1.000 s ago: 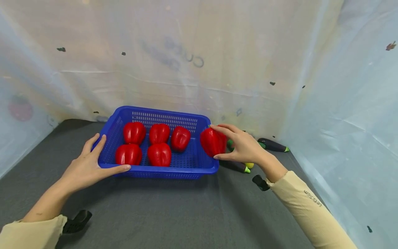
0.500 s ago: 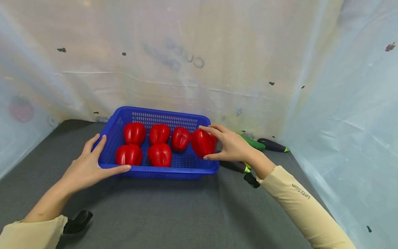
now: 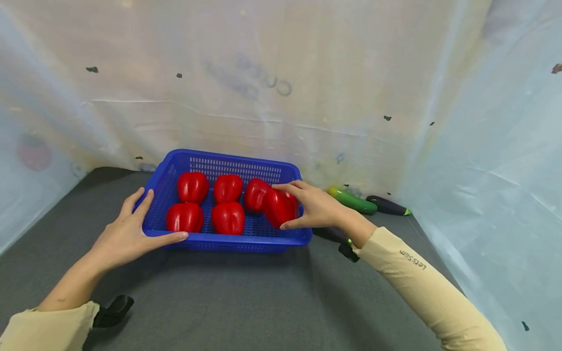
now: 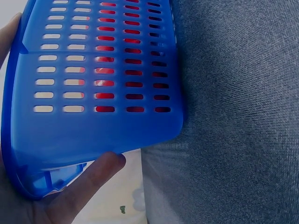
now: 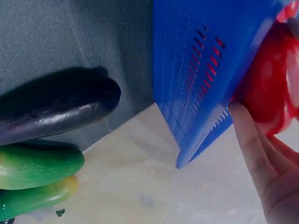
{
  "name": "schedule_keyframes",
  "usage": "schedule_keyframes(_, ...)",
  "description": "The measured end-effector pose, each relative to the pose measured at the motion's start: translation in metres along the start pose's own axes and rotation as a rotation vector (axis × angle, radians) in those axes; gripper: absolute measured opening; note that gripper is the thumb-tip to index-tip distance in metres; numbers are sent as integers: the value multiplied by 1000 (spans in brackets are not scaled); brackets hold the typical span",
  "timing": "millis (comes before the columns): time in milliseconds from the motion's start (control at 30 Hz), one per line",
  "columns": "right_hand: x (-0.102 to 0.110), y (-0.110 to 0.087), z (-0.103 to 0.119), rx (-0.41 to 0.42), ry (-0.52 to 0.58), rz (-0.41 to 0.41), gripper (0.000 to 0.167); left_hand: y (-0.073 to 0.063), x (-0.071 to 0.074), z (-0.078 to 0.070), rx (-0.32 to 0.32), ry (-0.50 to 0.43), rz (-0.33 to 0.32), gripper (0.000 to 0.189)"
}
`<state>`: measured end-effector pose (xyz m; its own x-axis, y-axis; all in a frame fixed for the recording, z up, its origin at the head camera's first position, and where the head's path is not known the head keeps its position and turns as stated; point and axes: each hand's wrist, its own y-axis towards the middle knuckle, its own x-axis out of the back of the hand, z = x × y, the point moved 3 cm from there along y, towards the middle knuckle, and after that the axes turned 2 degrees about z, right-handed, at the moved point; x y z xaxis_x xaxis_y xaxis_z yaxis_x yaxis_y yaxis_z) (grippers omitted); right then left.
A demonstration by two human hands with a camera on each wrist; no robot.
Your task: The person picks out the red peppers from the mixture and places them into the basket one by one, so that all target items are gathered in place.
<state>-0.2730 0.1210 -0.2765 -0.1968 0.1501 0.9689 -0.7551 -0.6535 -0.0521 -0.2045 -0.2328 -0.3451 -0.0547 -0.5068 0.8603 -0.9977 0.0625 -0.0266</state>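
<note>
A blue perforated plastic basket (image 3: 259,241) holds several red bell peppers, such as one at the front left (image 3: 185,217). At its left end, my left hand (image 3: 124,242) grips the front corner, thumb along the front rim and fingers at the side rim. In the left wrist view a finger lies against the basket's outer wall (image 4: 103,133). My right hand (image 3: 322,208) holds another red bell pepper (image 3: 278,209) between thumb and fingers, inside the basket's right end. This pepper (image 5: 268,81) is tilted, and from the head view it overlaps its neighbour (image 3: 255,196). Whether it touches the basket floor is hidden.
Right of the basket lie a dark eggplant (image 5: 56,105), a green cucumber-like vegetable (image 3: 353,201) and another eggplant (image 3: 388,205) by the corner. Behind the grey tabletop (image 3: 246,302) hangs a pale plastic sheet (image 3: 281,112), with another along the right side.
My right hand has carried the red bell pepper leftward from the basket's right rim and lowered it beside the others. My left hand has stayed on the basket corner.
</note>
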Motion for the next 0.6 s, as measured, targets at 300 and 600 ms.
schedule_keyframes(300,-11,11,10,-20,6,127,82,0,0,0,5,-4,3,123)
schedule_keyframes(600,-17,18,17,-7,-63,207,80,0,1,-1,5,-2,5,124)
